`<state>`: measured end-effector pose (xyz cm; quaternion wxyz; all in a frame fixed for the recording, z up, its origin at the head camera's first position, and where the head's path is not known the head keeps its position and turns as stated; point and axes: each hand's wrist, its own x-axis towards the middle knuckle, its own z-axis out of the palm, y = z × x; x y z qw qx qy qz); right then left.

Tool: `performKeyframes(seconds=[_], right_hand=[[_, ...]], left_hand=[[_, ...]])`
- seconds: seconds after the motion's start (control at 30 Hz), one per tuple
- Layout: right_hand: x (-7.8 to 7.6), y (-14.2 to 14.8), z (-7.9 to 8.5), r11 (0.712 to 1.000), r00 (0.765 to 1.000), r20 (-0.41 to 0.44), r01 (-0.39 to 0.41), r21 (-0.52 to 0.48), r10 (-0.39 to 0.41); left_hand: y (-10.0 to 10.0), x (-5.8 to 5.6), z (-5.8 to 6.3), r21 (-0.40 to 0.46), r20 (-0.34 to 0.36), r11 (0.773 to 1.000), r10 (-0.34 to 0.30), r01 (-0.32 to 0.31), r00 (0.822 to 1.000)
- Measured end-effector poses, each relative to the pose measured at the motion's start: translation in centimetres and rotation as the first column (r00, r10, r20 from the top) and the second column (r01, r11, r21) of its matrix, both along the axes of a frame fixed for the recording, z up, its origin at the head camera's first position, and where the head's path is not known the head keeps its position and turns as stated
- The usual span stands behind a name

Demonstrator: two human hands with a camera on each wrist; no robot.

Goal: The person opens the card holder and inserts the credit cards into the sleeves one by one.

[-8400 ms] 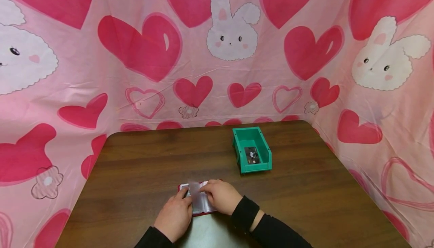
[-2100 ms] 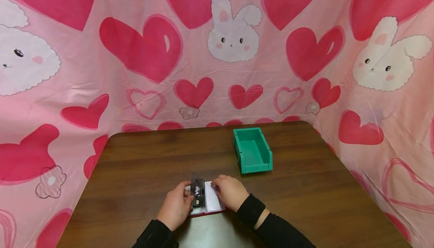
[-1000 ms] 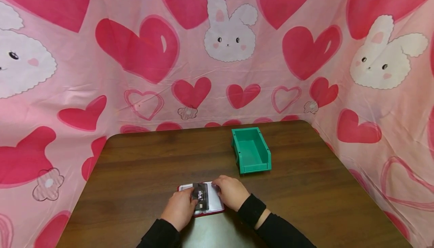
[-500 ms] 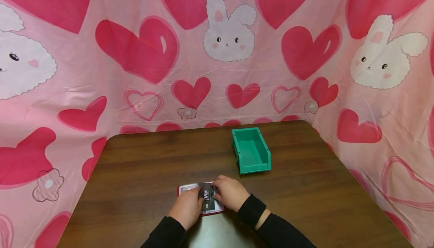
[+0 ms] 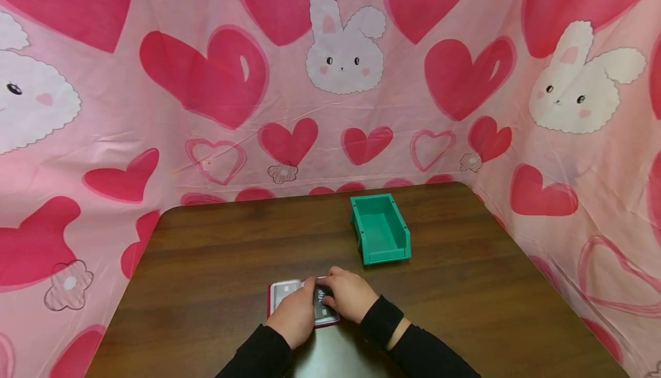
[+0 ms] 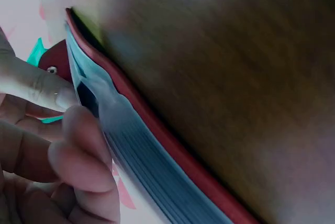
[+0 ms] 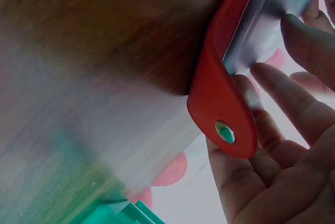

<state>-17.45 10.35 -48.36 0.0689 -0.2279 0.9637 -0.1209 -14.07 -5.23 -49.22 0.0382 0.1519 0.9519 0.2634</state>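
Note:
An open card holder with clear sleeves and a red cover lies on the table. On its right page a black card marked "Vip" lies at the sleeve, partly covered by both hands. My left hand holds the card at its left edge; in the left wrist view its curled fingers meet the sleeve edge, with a dark card corner showing inside. My right hand pinches the sleeve on the far side. The right wrist view shows its fingers at the plastic, beside the red snap flap.
A green plastic bin stands farther back to the right, with nothing inside. The brown wooden table ends at a pink curtain printed with hearts and rabbits.
The Vip card left the green bin for my left hand. Over the last second, that hand has slid it rightward across the right page. The right hand stays at the sleeve.

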Motion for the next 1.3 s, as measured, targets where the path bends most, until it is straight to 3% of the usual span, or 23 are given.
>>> performKeyframes(seconds=[0.1, 0.2, 0.3, 0.43, 0.57, 0.87, 1.1, 1.3], right_hand=[[0.0, 0.0, -0.2, 1.000, 1.000, -0.027, -0.014, 0.010, 0.014], [0.0, 0.0, -0.4, 0.999, 0.998, -0.060, -0.028, 0.023, 0.029], [-0.1, 0.0, -0.6, 0.999, 0.995, -0.090, -0.030, 0.036, 0.033], [-0.1, 0.0, -0.6, 0.999, 0.995, -0.100, 0.013, 0.053, -0.007], [0.0, 0.1, -0.6, 0.995, 0.994, -0.082, 0.079, 0.067, -0.074], [0.3, -0.4, -0.2, 0.989, 0.991, -0.083, 0.116, 0.091, -0.108], [0.2, -0.2, -0.3, 0.991, 0.990, -0.077, 0.121, 0.064, -0.116], [-0.1, 0.5, -0.3, 0.992, 0.992, 0.003, 0.128, -0.024, -0.127]], left_hand=[[-0.2, -0.1, -0.2, -0.012, -0.016, 0.999, -0.035, 0.034, 0.999], [-0.7, -0.4, -0.5, 0.010, -0.037, 1.000, -0.027, 0.027, 0.999], [-1.7, -1.1, -0.5, 0.013, -0.091, 0.999, 0.030, -0.029, 0.995], [-3.5, -1.9, -0.4, -0.065, -0.143, 0.989, 0.125, -0.135, 0.982], [-4.7, -2.1, -0.2, -0.125, -0.096, 0.977, 0.160, -0.172, 0.982], [-5.1, -2.5, -0.3, -0.108, -0.034, 0.973, 0.200, -0.202, 0.979], [-4.9, -2.9, 0.9, 0.045, 0.037, 0.968, 0.245, -0.246, 0.969], [-3.6, -2.4, 2.3, 0.293, 0.065, 0.937, 0.177, -0.189, 0.982]])
